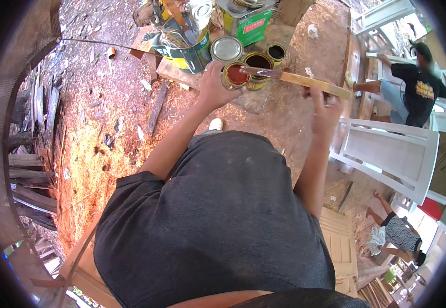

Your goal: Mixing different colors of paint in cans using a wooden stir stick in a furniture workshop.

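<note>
Stain-filled and small, the open can (pixel 236 75) sits in the upper middle of the frame, gripped by the left hand (pixel 214 84), whose fingers are wrapped around its side; the liquid inside looks dark red. Reaching across from the right, a long flat wooden stick (pixel 297 79) runs from the can's rim toward the right hand (pixel 325 105), its near tip wet with reddish stain and lying just over the can's mouth. The right hand's fingers are closed on the stick's far end, up right of centre. Just beside the held can stands a second open can (pixel 258 62) with a yellow body and dark contents, touching or nearly touching it; a smaller dark can (pixel 276 52) sits just behind that one. A round silver lid (pixel 226 49) lies to the upper left of these, and farther left a large green and yellow tin (pixel 184 49) holds brushes or tools. A green square canister (pixel 246 20) stands at the top edge. All rest on boards over ground strewn with sawdust and wood shavings (pixel 105 128). At right stands a white-painted wooden frame (pixel 387 149), and beyond it another person in a black shirt (pixel 420 90) crouches.
</note>
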A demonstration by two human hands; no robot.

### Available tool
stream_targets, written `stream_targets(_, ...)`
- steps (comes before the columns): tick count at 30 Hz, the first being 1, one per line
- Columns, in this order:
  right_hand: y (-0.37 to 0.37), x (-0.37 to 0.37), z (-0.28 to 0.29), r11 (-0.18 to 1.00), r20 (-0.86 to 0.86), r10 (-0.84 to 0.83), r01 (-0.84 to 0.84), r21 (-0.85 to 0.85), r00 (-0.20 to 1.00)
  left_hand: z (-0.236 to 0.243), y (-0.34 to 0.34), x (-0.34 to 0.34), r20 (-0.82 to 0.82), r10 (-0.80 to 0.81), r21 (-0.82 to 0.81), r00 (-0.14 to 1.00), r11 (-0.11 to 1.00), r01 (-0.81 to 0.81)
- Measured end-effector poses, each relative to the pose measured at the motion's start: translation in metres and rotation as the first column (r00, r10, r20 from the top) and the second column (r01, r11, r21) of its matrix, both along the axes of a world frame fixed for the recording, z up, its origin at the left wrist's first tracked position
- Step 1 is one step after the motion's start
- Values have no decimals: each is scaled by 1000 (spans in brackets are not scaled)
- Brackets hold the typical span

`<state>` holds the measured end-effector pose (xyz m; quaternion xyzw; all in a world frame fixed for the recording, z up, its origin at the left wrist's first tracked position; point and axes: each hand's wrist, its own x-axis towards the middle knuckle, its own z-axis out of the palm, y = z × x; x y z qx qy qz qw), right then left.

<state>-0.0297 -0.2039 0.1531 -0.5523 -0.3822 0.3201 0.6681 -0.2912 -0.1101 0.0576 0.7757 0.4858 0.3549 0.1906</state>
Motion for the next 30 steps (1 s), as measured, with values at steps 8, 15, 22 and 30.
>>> stream_targets(8,23,-49,3,980,379,169,-115,-160,910,7,0,5,76,-19,70,997,997,14)
stream_targets(15,31,-23,-24,974,-190,-25,-19,-226,982,14,3,5,103,28,165,994,985,-45)
stream_targets(22,33,4,-27,984,-400,-129,68,-164,907,22,10,8,96,67,131,993,988,-80)
stream_targets(30,51,36,-39,983,-200,-176,164,-79,964,16,19,10,97,177,81,979,979,-185)
